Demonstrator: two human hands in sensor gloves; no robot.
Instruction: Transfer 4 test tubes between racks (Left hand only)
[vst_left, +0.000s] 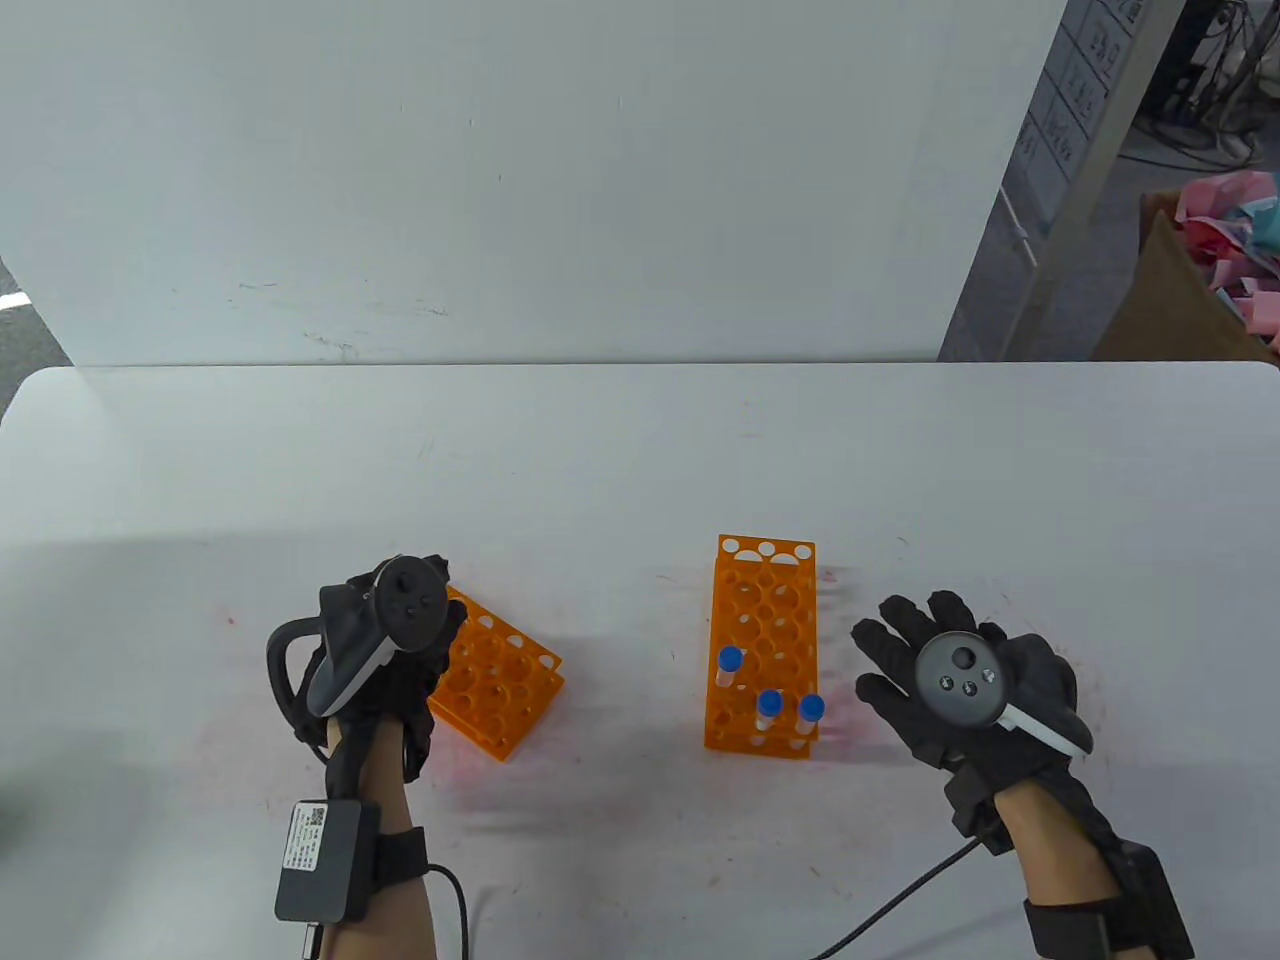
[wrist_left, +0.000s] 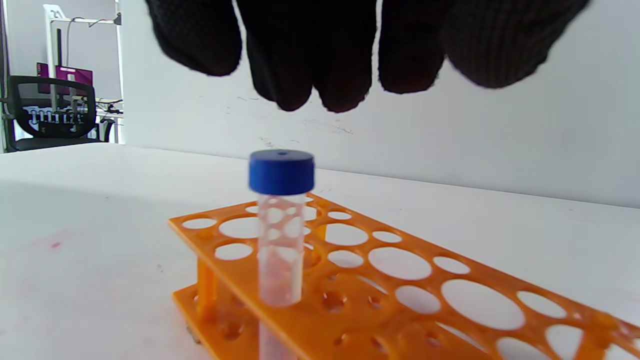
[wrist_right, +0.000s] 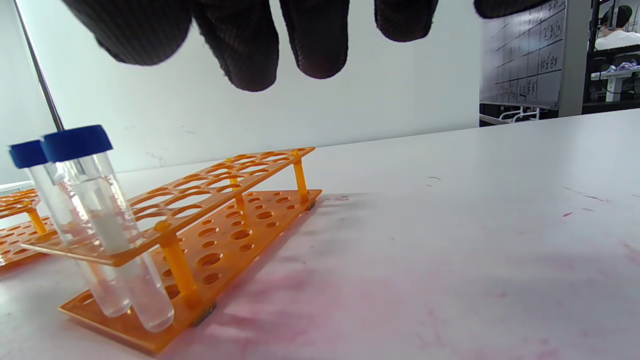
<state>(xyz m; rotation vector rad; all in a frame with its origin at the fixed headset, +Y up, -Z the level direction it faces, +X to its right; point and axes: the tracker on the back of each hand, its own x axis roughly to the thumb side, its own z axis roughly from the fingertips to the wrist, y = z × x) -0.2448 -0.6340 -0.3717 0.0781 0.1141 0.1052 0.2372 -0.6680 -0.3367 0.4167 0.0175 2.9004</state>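
Note:
Two orange racks stand on the white table. My left hand hovers over the left rack. In the left wrist view one blue-capped test tube stands upright in that rack. My left fingers hang just above its cap without touching it. The hand hides this tube in the table view. The right rack holds three blue-capped tubes at its near end. Two of them show in the right wrist view. My right hand lies spread and empty to the right of that rack.
A white wall panel stands along the table's far edge. Cables run from both wrists toward the near edge. Faint pink stains mark the table around the racks.

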